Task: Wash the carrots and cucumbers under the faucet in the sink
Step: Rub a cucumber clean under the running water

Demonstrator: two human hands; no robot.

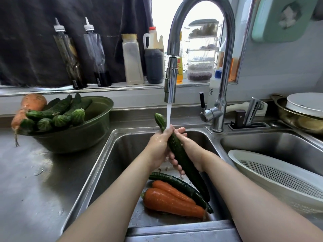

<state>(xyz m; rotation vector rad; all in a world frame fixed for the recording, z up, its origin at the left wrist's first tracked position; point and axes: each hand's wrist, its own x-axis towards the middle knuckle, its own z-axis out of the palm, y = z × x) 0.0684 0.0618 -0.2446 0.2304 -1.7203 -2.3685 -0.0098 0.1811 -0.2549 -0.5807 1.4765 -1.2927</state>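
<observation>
Centre frame, steel sink (104,163), with faucet (225,49) arching above and water (168,116) running. Left, on the counter, green bowl (75,137) heaped with vegetables (59,112). Right, white colander (279,175). Lower centre, on the sink floor, two carrots (167,201) beside a loose cucumber (174,182). Above them, slanted under the stream, held cucumber (181,158), gripped near its top by left hand (158,145) with fingers curled round, and lower down by right hand (192,151) with fingers wrapped underneath.
</observation>
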